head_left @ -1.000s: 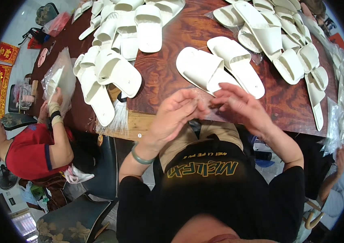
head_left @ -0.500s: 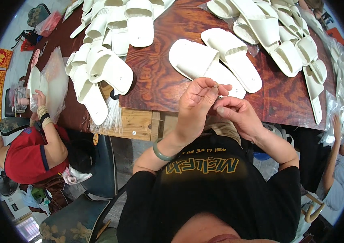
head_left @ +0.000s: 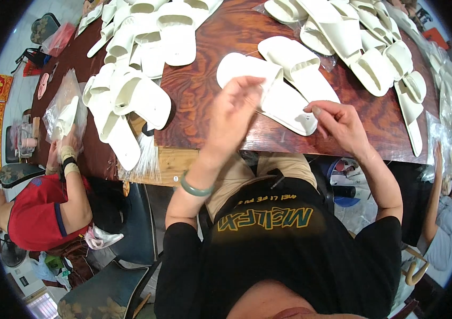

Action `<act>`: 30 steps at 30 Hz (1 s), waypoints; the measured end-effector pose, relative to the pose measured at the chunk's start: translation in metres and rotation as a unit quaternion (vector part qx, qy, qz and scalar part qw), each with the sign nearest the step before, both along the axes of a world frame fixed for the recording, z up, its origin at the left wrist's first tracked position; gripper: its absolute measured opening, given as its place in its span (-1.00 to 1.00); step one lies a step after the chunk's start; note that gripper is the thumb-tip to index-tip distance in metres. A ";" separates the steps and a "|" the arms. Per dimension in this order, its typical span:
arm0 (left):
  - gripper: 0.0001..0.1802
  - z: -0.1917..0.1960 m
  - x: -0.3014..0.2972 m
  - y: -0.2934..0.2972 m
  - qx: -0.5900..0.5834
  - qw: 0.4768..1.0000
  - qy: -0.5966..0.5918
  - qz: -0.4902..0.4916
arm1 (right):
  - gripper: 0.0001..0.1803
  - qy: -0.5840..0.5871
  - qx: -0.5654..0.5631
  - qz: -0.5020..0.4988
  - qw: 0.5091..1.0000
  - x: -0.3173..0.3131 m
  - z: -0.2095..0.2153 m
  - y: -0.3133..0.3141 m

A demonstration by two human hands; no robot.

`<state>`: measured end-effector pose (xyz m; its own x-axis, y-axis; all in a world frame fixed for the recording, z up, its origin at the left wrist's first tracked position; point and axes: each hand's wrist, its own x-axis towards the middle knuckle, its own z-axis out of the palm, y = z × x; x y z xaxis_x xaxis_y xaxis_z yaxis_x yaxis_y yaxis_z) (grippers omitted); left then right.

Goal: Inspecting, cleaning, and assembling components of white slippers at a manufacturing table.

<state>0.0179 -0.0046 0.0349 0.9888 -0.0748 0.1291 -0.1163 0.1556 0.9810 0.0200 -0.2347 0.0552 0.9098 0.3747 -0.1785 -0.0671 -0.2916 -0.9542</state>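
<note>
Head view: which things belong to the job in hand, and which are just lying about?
Likely the job:
pair of white slip-on slippers, near left hand and right hand
left pile of similar slippers

Apparently lying about:
crinkled pink plastic bag
round blue plastic basin

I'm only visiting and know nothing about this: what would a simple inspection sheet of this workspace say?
Surface: reddish-brown wood-grain tabletop.
Job's things: a pair of white slippers, lying close together before the person.
Clutter: left slipper heap, right slipper heap, clear plastic at right, white strands at the near edge.
Grip: left hand blurred by the pair; right hand near a heel end, thumb and finger close; cannot tell whether either holds anything.
Cables: nothing seen.
Surroundings: co-worker in red at left, person in grey at right, dark chair.
</note>
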 end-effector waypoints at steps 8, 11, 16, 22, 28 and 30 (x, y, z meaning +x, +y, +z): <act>-0.79 -0.026 0.092 0.058 0.320 0.947 -0.018 -0.022 | -0.72 -0.026 -0.060 -0.006 0.998 0.024 -0.019 -0.011; -0.80 -0.021 0.104 0.057 0.316 0.938 0.071 -0.120 | -0.71 -0.004 -0.089 -0.036 0.995 0.030 -0.018 -0.013; -0.76 -0.024 0.111 0.061 0.256 0.946 0.103 -0.169 | -0.70 0.062 -0.026 -0.079 0.995 0.037 -0.014 -0.012; -0.57 -0.025 0.109 0.062 0.188 0.940 0.199 -0.203 | -0.68 0.100 0.036 -0.102 0.989 0.044 -0.021 0.024; -0.52 -0.022 0.100 0.057 0.132 0.943 0.180 -0.248 | -0.74 0.245 0.131 -0.101 0.955 0.049 -0.028 0.064; -0.55 -0.025 0.101 0.060 0.124 0.943 0.187 -0.245 | -0.77 0.253 0.135 -0.080 0.955 0.052 -0.026 0.071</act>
